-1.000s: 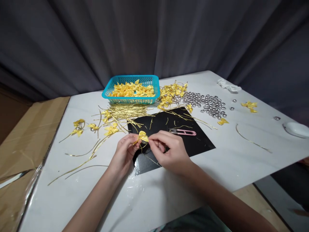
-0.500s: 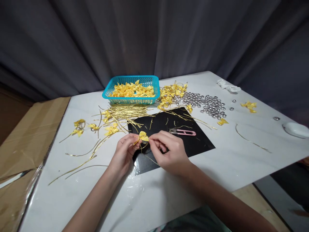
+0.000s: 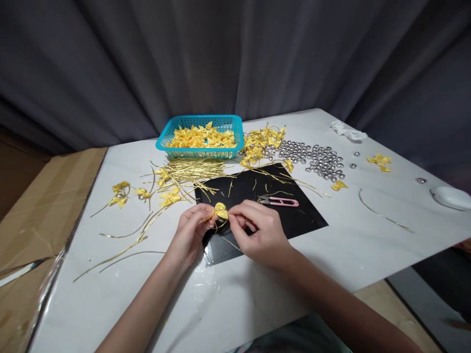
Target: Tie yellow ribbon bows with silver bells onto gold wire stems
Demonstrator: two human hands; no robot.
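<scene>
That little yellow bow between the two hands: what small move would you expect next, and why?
Probably a twist or pull to snug the gold wire round the yellow bow. The left hand pinches the bow from one side, the right hand grips it from the other, and loose wire ends hang below, over the black sheet.

Satiny yellow ribbon bow [image 3: 221, 211], shiny gold wire ties [image 3: 191, 171], turquoise plastic mesh basket [image 3: 200, 153], glossy silver metal beads [image 3: 316, 159], matt black sheet [image 3: 294, 220], smooth white table [image 3: 257, 294], brown cardboard [image 3: 40, 206], grey cloth curtain [image 3: 235, 54]
</scene>
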